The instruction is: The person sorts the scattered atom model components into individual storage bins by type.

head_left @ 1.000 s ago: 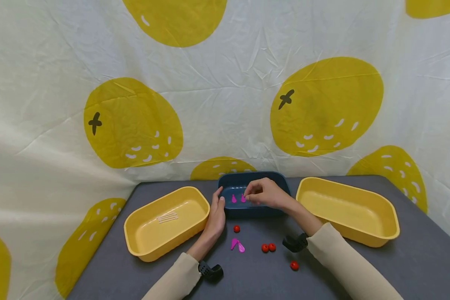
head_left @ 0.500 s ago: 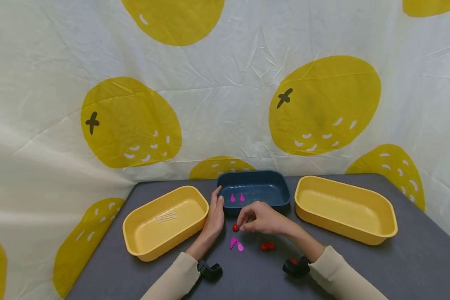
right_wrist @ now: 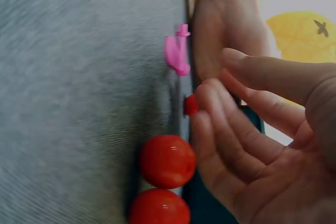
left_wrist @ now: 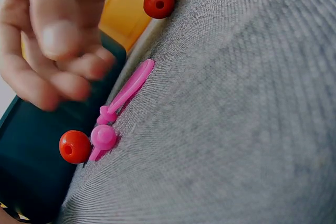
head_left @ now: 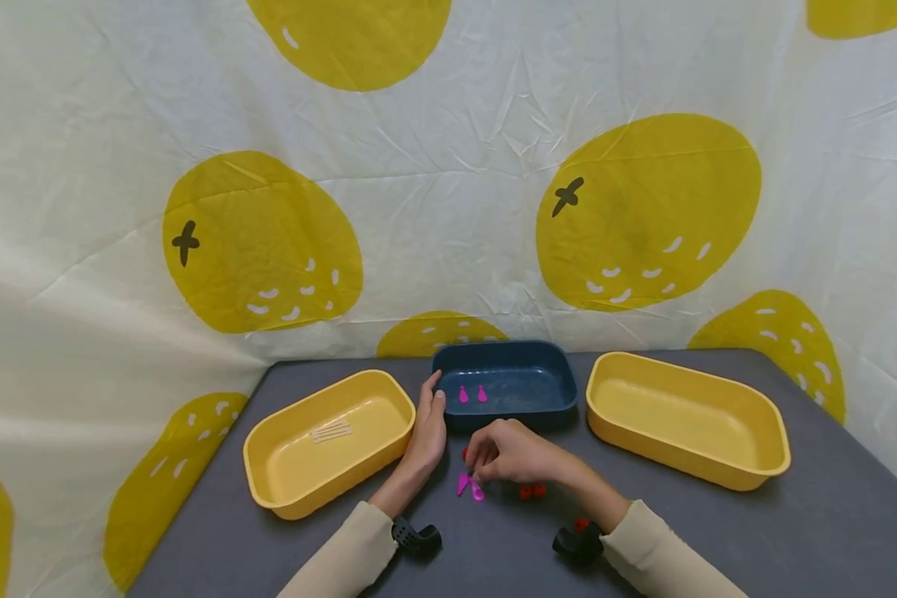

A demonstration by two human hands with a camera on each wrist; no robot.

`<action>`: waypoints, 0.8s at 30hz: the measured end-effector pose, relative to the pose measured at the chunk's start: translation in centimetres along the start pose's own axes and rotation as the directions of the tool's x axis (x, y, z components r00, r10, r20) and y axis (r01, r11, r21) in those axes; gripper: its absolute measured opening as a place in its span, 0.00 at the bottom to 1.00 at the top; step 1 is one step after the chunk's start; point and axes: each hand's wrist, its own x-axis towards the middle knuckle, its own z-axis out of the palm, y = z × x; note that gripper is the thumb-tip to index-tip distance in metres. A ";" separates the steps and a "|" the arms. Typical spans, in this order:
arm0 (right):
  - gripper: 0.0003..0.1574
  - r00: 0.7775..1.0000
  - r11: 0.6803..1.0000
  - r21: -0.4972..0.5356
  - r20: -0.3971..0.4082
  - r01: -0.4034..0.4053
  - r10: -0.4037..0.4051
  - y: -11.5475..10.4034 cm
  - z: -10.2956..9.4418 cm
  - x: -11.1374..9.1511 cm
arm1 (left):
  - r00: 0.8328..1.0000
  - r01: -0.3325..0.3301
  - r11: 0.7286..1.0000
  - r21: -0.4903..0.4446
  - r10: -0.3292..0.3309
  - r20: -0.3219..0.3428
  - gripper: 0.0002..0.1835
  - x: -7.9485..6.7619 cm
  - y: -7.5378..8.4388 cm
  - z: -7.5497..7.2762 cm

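Observation:
My left hand (head_left: 426,428) rests with straight fingers against the left end of the dark blue bin (head_left: 519,414). Two pink drop-shaped pieces (head_left: 473,394) lie inside that bin. Just in front of it, my right hand (head_left: 519,455) hovers with bent fingers over two more pink drop-shaped pieces (left_wrist: 131,85) on the table. The left wrist view shows a gap between its fingertips and those pieces, and nothing held. Close beside them is a red bead (left_wrist: 74,147) with a hole, partly hidden by the right hand in the head view.
A yellow bin (head_left: 284,505) holding several thin pale sticks (head_left: 332,431) stands at left. Another yellow bin (head_left: 688,461) is at right. Two red beads (right_wrist: 167,161) sit right of the pink pieces; one more red bead (head_left: 581,524) is by the right wrist. A patterned cloth (head_left: 448,249) hangs behind.
My right hand has come out of the blue bin, passed the red bead in front of it, and moved toward me over the pink pieces. The left hand has stayed in place.

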 end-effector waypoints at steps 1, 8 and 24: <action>0.06 1.000 1.000 -0.013 0.007 0.001 -0.001 0.0 0.1 0.0 | 1.000 0.001 1.000 -0.001 -0.001 0.002 0.29 0.0 0.0 0.0; 0.07 1.000 0.998 -0.064 0.007 0.000 0.001 0.0 0.7 0.0 | 1.000 0.014 1.000 0.000 -0.014 0.004 0.28 0.0 0.2 0.0; 0.08 0.999 0.995 -0.092 -0.012 -0.040 0.039 -0.2 1.1 0.0 | 1.000 0.010 1.000 -0.004 -0.010 -0.002 0.29 0.1 -0.1 0.1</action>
